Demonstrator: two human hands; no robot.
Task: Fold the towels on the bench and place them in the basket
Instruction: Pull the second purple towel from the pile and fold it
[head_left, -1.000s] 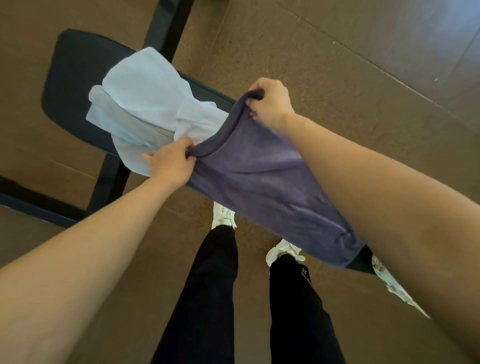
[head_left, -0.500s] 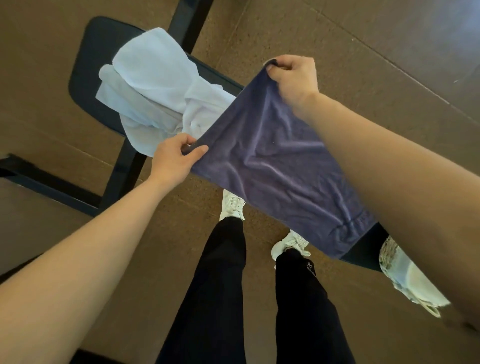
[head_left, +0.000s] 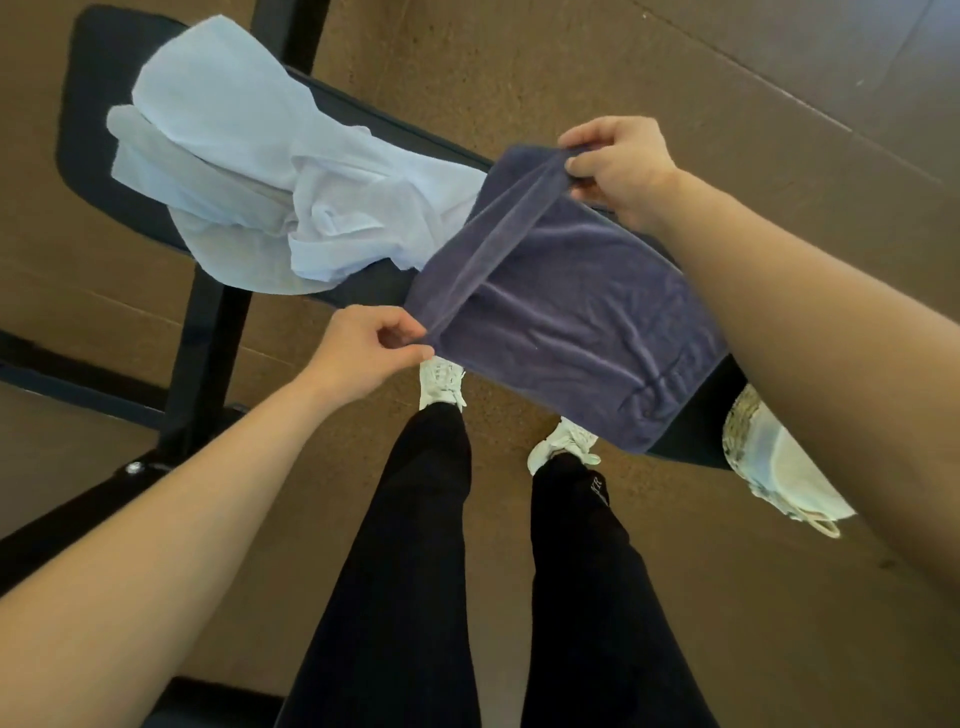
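Note:
A dark purple towel lies stretched along the black padded bench, its near edge hanging over the bench's side. My left hand pinches the towel's near left corner. My right hand pinches the far left corner, where the towel's end is doubled over in a narrow band. A crumpled pale blue towel lies in a heap on the bench to the left of the purple one. A woven basket with a white lining shows at the right, partly hidden behind my right forearm.
The bench's black metal frame runs down to the brown floor at the left. My legs in black trousers and white shoes stand just in front of the bench.
The purple towel's left end has come down from being held up and taut to lying low over the bench, with its edge now doubled over. Both hands kept their grip.

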